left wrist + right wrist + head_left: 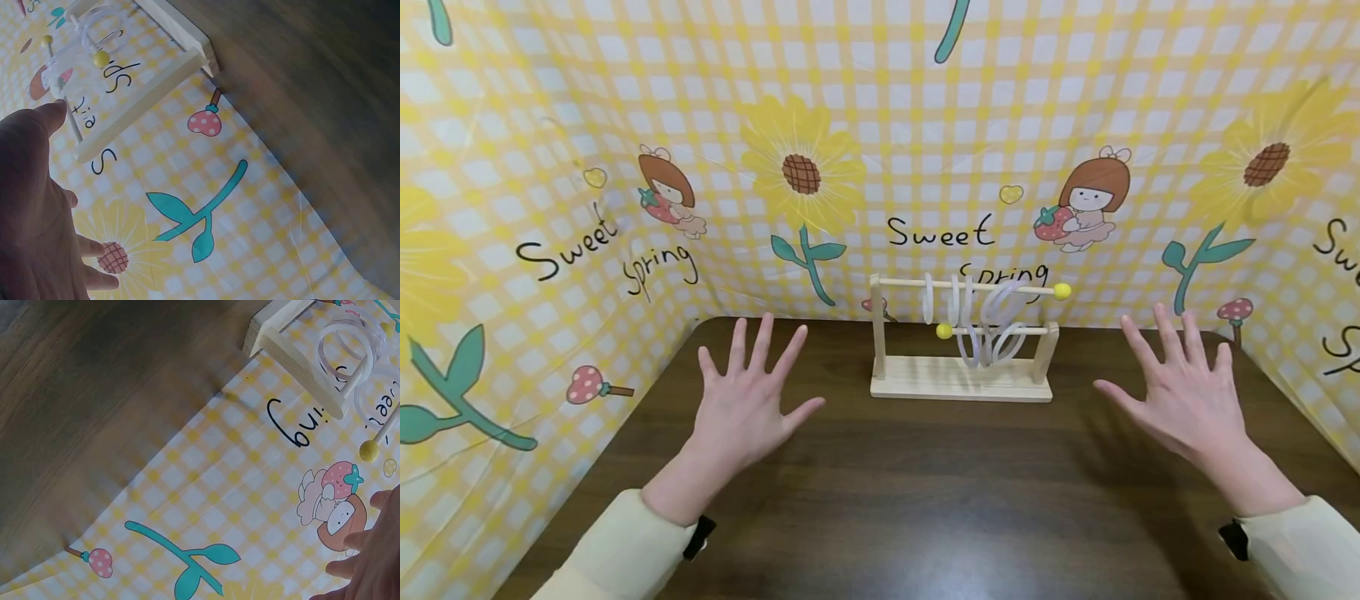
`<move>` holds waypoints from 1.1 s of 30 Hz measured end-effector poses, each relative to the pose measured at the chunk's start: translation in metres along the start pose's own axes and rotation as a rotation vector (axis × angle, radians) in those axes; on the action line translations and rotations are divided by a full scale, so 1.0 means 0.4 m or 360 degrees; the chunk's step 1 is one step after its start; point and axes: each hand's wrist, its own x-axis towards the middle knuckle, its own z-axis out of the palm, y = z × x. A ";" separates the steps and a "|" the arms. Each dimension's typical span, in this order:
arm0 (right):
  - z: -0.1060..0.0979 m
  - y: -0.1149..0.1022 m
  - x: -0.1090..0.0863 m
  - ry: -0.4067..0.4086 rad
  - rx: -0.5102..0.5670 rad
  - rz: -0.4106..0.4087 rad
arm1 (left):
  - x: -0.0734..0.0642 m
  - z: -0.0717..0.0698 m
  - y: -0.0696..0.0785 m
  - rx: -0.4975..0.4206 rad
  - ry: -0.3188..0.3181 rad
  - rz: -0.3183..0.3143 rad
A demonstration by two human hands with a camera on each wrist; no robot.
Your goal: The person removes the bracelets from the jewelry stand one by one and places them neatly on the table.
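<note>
A small wooden rack point(961, 388) stands toward the back of the table, with a tall post at its left and a shorter one at its right. Several pale translucent rings point(928, 298) hang from its upper rod, and others loop round the lower rod. Each rod ends in a yellow ball point(1062, 292). To the left of the rack my left hand point(741, 412) is held over the table, fingers spread, holding nothing. My right hand point(1193, 408) is spread the same way on the rack's right side, also holding nothing.
The dark wooden table point(925, 492) reaches back to a yellow checked cloth point(910, 167) printed with sunflowers, which rises behind it and along both sides. Light sleeves with black bands point(700, 537) cover the wrists.
</note>
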 end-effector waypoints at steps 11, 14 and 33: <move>0.015 -0.037 0.009 -0.0027 0.0104 0.0030 | 0.086 0.001 0.025 -0.0193 -0.0024 -0.0062; 0.021 -0.050 0.012 -0.0006 0.0147 0.0021 | 0.112 0.009 0.034 -0.0259 -0.0024 -0.0055; 0.082 -0.156 0.044 0.0229 0.0679 -0.0043 | 0.268 0.073 0.119 -0.1063 0.0384 0.0189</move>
